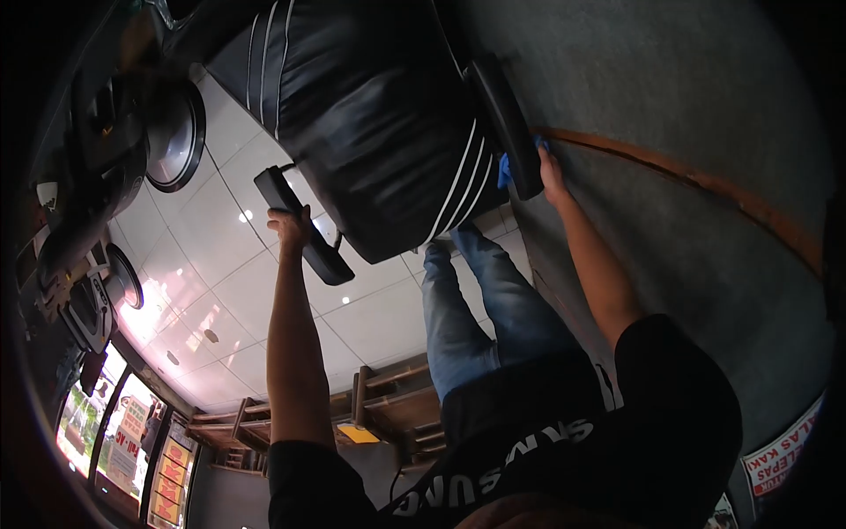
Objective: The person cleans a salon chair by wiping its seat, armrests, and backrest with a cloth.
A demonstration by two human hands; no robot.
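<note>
A black padded chair [370, 115] with white stripes stands in front of me, with an armrest on each side. My left hand [289, 227] is wrapped round the left armrest [326, 257], gripping its upper middle. On the other side, my right hand [551, 174] lies at the outer edge of the right armrest [504, 115]. A blue cloth [504, 171] shows on both sides of that armrest, partly hidden beneath it and beside my right fingers. Most of the right fingers are hidden behind the armrest.
Black chairs with round bases [178, 137] stand at the left. A grey wall [696, 97] with a brown strip [749, 198] rises at the right. Wooden benches [388, 401] and glass doors [128, 432] appear low in view. The floor [220, 291] is tiled.
</note>
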